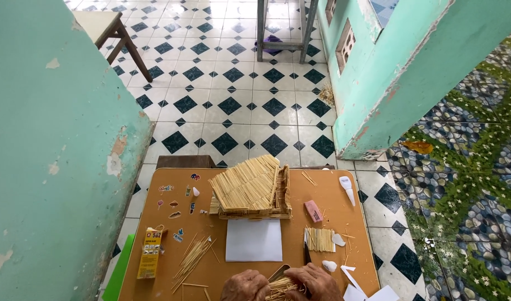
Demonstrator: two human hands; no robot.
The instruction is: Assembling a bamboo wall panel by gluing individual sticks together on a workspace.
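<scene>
Head view, brown table [322, 192], diamond-tiled floor [233, 83], peeling green walls [55, 139]

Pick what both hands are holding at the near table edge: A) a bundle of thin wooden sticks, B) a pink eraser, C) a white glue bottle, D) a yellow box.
A: the left hand and right hand close together on a bundle of thin wooden sticks, while the yellow box, pink eraser and white glue bottle lie untouched elsewhere on the table.
</scene>
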